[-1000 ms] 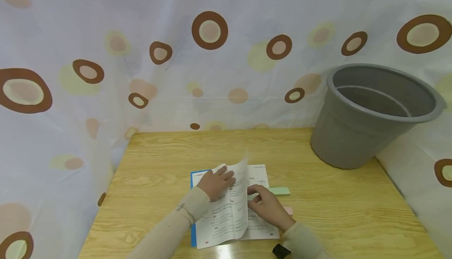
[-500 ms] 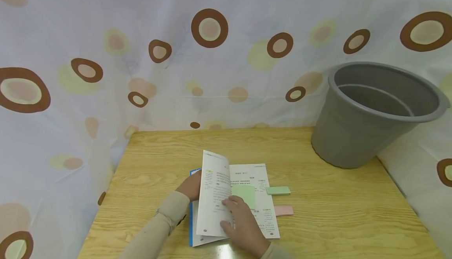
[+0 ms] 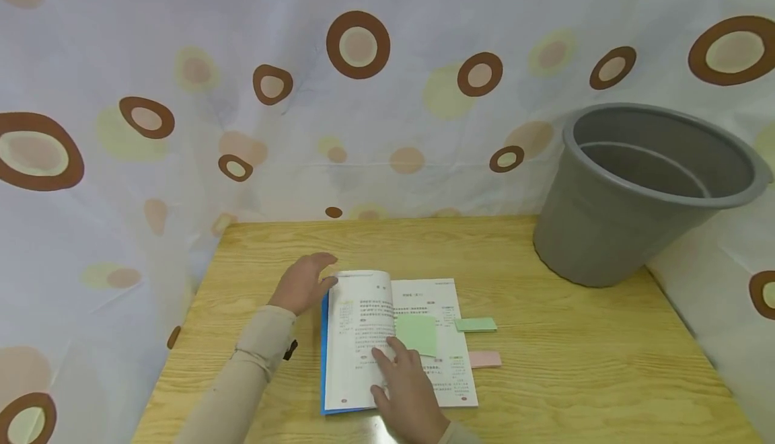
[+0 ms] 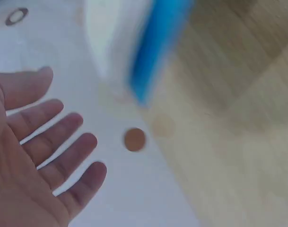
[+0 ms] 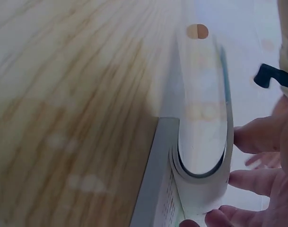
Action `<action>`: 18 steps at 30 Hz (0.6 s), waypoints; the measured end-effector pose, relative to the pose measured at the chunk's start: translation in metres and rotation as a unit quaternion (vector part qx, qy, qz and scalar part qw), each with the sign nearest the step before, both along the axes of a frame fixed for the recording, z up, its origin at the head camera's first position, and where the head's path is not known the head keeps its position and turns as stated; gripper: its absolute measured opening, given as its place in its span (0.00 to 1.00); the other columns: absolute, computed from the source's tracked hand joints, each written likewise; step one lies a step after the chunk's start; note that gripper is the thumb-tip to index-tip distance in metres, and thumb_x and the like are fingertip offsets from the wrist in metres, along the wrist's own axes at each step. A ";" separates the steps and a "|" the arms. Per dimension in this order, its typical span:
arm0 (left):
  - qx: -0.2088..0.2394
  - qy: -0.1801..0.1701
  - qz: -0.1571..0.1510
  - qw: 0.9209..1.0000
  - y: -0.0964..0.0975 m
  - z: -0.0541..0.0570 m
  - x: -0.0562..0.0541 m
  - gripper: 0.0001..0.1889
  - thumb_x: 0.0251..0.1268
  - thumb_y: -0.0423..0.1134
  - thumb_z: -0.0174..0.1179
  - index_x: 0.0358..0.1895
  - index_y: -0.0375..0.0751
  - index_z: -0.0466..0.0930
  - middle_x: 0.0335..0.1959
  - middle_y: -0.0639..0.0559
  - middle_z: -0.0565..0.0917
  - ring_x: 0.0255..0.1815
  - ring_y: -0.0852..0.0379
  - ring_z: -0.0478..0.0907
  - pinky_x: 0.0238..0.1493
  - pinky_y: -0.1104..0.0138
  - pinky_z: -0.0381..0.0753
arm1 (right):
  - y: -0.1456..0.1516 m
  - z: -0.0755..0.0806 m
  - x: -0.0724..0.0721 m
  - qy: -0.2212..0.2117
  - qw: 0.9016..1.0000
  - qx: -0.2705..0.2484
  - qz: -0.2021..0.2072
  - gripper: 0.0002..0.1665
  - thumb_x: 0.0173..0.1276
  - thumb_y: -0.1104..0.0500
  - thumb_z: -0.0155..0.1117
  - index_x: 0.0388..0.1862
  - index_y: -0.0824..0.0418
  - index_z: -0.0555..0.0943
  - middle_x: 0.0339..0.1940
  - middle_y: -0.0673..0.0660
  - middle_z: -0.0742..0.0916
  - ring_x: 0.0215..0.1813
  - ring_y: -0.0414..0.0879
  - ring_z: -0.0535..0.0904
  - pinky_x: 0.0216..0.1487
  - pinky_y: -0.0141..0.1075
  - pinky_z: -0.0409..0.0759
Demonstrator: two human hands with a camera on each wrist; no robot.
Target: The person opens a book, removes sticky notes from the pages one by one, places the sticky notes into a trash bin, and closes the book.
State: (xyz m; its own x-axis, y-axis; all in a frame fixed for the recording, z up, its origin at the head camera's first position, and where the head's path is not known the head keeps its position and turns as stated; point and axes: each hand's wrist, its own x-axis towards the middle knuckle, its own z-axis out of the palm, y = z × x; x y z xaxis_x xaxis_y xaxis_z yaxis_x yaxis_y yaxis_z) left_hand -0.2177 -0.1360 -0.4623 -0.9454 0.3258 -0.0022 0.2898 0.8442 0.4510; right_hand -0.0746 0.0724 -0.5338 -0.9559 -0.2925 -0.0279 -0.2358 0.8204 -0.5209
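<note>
An open book [image 3: 363, 323] with a blue cover lies on the wooden table [image 3: 545, 377]. A green sticky note [image 3: 418, 334] is stuck on its right page. My right hand [image 3: 402, 380] presses flat on the turned left page near the spine. In the right wrist view the pages [image 5: 205, 142] curve over beside my fingers [image 5: 255, 137]. My left hand [image 3: 303, 282] hovers open just off the book's top left corner, holding nothing. The left wrist view shows its spread palm [image 4: 39, 156] and the blurred blue cover [image 4: 158, 42].
A green sticky pad [image 3: 476, 324] and a pink one [image 3: 486, 359] lie just right of the book. A large grey bucket [image 3: 636, 195] stands at the table's back right. A dotted curtain [image 3: 272, 94] hangs behind and at both sides.
The raised page has swung over to the left and lies flat under my right hand, uncovering the green note. My left hand has let go of the book and moved up and left.
</note>
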 end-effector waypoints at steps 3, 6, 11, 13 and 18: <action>-0.015 0.003 -0.077 0.997 0.017 0.009 0.005 0.23 0.67 0.39 0.63 0.64 0.38 0.76 0.66 0.41 0.78 0.68 0.40 0.74 0.67 0.49 0.76 | -0.004 -0.001 0.002 -0.011 1.000 0.012 -0.001 0.33 0.65 0.51 0.67 0.68 0.59 0.75 0.74 0.62 0.68 0.62 0.58 0.71 0.41 0.43 0.85; -0.049 -0.016 -0.152 0.987 0.035 0.011 0.011 0.25 0.62 0.37 0.68 0.64 0.41 0.77 0.66 0.44 0.79 0.68 0.43 0.75 0.67 0.52 0.77 | -0.008 -0.001 0.002 -0.019 1.000 0.003 -0.005 0.33 0.64 0.52 0.68 0.67 0.60 0.75 0.74 0.63 0.66 0.61 0.59 0.70 0.30 0.38 0.83; -0.202 0.001 -0.205 0.958 0.060 0.000 0.015 0.29 0.54 0.43 0.74 0.63 0.50 0.79 0.64 0.53 0.81 0.65 0.50 0.77 0.63 0.56 0.80 | -0.019 -0.006 0.002 -0.007 0.999 0.044 -0.022 0.35 0.62 0.50 0.71 0.68 0.56 0.75 0.74 0.60 0.67 0.51 0.54 0.76 0.18 0.29 0.74; -0.265 0.036 -0.223 0.937 0.068 -0.007 0.015 0.31 0.51 0.47 0.76 0.62 0.53 0.80 0.62 0.56 0.82 0.62 0.54 0.78 0.59 0.59 0.81 | -0.022 -0.009 0.004 0.000 0.996 0.079 -0.030 0.36 0.61 0.48 0.71 0.68 0.54 0.75 0.74 0.59 0.67 0.46 0.51 0.77 0.15 0.27 0.70; -0.335 0.079 -0.255 0.904 0.083 -0.017 0.014 0.38 0.42 0.55 0.79 0.63 0.60 0.77 0.68 0.59 0.76 0.67 0.57 0.74 0.63 0.62 0.78 | -0.024 -0.012 0.005 0.032 0.992 0.117 -0.033 0.37 0.58 0.46 0.73 0.66 0.53 0.77 0.73 0.59 0.69 0.41 0.47 0.76 0.17 0.28 0.67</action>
State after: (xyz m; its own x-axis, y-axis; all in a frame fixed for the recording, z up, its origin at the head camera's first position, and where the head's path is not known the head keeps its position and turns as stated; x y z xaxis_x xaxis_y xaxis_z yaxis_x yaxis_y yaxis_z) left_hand -0.2036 -0.0529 -0.4795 -0.6792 0.6943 -0.2379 0.7337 0.6514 -0.1934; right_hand -0.0700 0.0484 -0.5460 -0.9749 -0.2209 -0.0270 -0.2028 0.9321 -0.3001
